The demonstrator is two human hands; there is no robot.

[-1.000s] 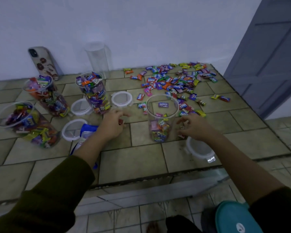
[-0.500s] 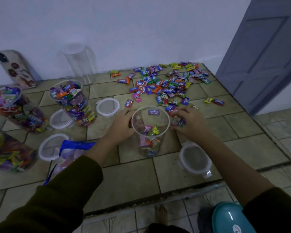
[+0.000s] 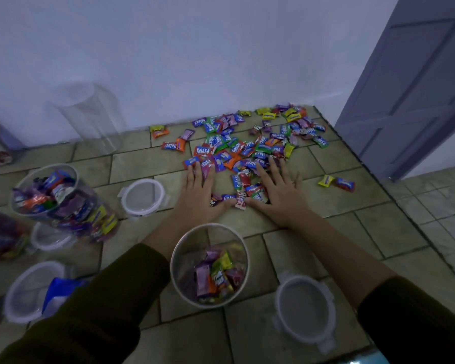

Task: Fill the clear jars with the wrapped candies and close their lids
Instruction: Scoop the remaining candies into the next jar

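Head view | "Relaxa" candies (image 3: 243, 151) – bright wrappers | left hand (image 3: 198, 191), right hand (image 3: 279, 191) flat, fingers spread | open jar (image 3: 209, 265) – partly filled

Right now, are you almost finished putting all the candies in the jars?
Not yet. One jar at the left looks full, but no lid is on it. The jar in front has only a little candy at the bottom. Both hands, left hand and right hand, lie open, raking the candy pile together. An empty jar by the wall waits, and loose lids lie around.
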